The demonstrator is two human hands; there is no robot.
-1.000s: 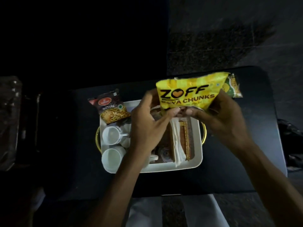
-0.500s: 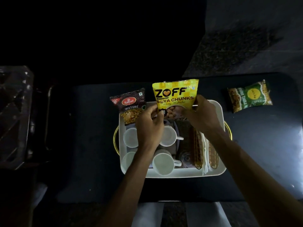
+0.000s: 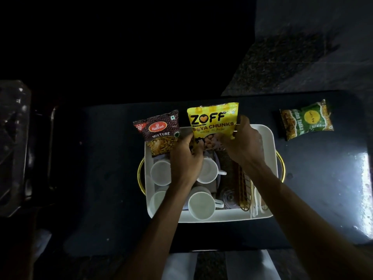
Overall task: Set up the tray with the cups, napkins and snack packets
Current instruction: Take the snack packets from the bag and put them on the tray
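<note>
A white tray (image 3: 268,138) with gold handles sits on a dark table. Several white cups (image 3: 201,205) stand in its left half. A gold wire napkin holder (image 3: 243,188) with white napkins fills its right side. A yellow soya chunks packet (image 3: 213,119) stands upright at the tray's far rim, and both my left hand (image 3: 184,160) and my right hand (image 3: 243,142) grip its lower part. A dark brown mixture packet (image 3: 159,132) leans on the tray's far left corner, right beside the yellow one.
A green snack packet (image 3: 305,120) lies on the table to the right of the tray. A dark metal-framed object (image 3: 14,146) stands at the far left. Bright glare (image 3: 366,195) marks the table's right edge.
The yellow packet has come down from mid-air to the tray's far rim next to the brown packet, with both hands still on it. The green packet, first hidden behind it, shows on the right.
</note>
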